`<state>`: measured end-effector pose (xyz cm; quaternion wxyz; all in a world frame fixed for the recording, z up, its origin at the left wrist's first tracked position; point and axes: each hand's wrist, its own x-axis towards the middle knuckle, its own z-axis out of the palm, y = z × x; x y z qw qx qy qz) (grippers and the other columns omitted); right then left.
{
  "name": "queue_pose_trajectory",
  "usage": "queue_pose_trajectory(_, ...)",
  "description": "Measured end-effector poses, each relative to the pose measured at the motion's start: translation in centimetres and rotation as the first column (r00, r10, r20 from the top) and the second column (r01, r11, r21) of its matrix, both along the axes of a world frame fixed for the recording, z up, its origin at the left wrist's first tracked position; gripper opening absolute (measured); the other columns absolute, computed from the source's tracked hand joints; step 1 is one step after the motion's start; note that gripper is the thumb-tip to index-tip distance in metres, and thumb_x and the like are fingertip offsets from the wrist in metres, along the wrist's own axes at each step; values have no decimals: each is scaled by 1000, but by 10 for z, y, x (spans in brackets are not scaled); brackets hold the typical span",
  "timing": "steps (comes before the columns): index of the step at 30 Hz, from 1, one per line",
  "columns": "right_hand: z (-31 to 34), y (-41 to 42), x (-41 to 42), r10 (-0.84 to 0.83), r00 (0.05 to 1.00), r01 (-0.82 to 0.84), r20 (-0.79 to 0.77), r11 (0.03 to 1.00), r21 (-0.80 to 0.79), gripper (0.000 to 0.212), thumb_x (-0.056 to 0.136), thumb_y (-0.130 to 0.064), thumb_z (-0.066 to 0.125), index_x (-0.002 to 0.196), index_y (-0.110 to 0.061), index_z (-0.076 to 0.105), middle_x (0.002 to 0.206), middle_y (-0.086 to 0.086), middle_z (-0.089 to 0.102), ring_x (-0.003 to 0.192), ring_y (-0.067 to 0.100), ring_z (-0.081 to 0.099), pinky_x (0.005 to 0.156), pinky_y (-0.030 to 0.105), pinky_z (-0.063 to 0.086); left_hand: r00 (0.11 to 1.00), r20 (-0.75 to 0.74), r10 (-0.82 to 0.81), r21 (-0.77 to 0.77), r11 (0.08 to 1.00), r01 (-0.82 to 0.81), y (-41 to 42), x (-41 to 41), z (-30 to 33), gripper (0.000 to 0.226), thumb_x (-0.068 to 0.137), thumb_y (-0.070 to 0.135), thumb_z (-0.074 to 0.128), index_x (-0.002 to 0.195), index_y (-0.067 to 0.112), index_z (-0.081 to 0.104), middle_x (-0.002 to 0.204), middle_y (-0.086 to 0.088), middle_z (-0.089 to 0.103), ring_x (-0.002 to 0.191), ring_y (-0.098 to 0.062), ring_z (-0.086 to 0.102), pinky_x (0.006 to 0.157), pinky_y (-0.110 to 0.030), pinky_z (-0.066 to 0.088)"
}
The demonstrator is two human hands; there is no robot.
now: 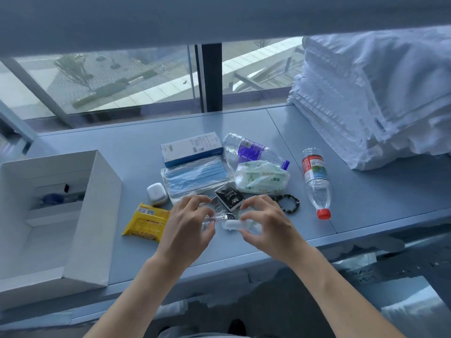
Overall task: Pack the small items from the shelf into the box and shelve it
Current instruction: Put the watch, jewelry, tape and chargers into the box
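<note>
A white cardboard box (97, 215) stands open at the left of the blue shelf (136, 142), with a bluish item inside. Small items lie in the middle: a yellow packet (144, 222), a white earbud case (157, 193), a pack of blue masks (195, 179), a white and blue carton (190, 147), a tissue pack (261, 179), a black packet (229, 197), a bead bracelet (289, 203), a purple-label bottle (251, 150) and a red-capped bottle (317, 181). My right hand (266, 223) pinches a small clear bottle (230, 225). My left hand (188, 225) pinches a small clear piece beside it.
A stack of folded white towels (366, 93) fills the right back of the shelf. A window runs behind the shelf and another shelf board hangs overhead. Keys lie partly hidden under my hands.
</note>
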<state>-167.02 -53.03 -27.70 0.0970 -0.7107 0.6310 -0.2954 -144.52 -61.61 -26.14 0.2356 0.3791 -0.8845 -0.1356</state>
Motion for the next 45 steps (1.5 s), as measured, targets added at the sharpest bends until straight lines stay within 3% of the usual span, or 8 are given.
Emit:
queue_pose_trajectory(6,41,-44,39,84,996,-84,7,995,-62,20,79,-27,84,92,-14,78,116,-2,64,114,18,55,98,41,48,988,-109,108,-48,992,-114,-15,44,31,13,80,9,80,91,14,75,110,1,70,106,-25,64,85,-42,56)
queue_pose_trajectory(17,90,-129,161,237,971,-239,-32,958,-160,18,82,-28,82,96,-16,79,116,-4,65,112,18,56,97,39,48,937,-173,305,-132,935,-329,-69,201,71,12,82,8,79,90,15,74,105,5,69,99,-22,64,84,-42,55)
queue_pose_trajectory(22,93,-162,225,246,968,-251,-49,955,-157,15,84,-27,81,95,-17,79,112,-5,65,108,19,57,97,43,47,931,-47,363,-129,922,-366,-100,275,69,11,80,8,80,86,15,75,105,1,69,101,-26,62,82,-46,55)
queue_pose_trajectory(29,86,-203,289,216,970,-225,-115,972,-70,15,81,-26,81,93,-18,80,106,-5,66,100,20,56,87,40,48,884,138,447,-97,894,-437,-154,343,63,11,77,15,86,85,17,79,131,-14,62,124,-38,52,92,-54,50)
queue_pose_trajectory(32,81,-221,311,190,970,-199,-153,979,-46,14,80,-26,80,92,-17,81,101,-3,66,99,20,56,84,38,47,895,195,402,-85,916,-393,-176,354,61,10,77,20,87,85,20,81,132,-13,62,125,-37,51,94,-56,49)
queue_pose_trajectory(37,69,-250,340,125,958,-121,-256,992,32,15,86,-31,74,96,-21,81,104,-4,64,106,21,54,91,36,38,893,258,368,-27,927,-374,-199,351,57,6,78,26,86,82,29,82,135,-9,60,131,-33,46,100,-55,42)
queue_pose_trajectory(40,68,-264,350,113,957,-93,-267,992,88,14,86,-28,72,96,-21,80,104,-3,65,105,22,53,96,36,37,867,354,351,-73,934,-349,-205,341,58,3,82,34,81,85,34,81,135,-3,58,130,-31,42,103,-52,39)
queue_pose_trajectory(45,71,-275,355,102,956,-66,-274,988,139,16,85,-29,75,99,-22,80,102,-6,65,103,20,52,93,38,41,812,458,361,-102,929,-355,-211,338,53,21,77,49,84,94,38,79,135,1,53,131,-30,36,111,-56,32)
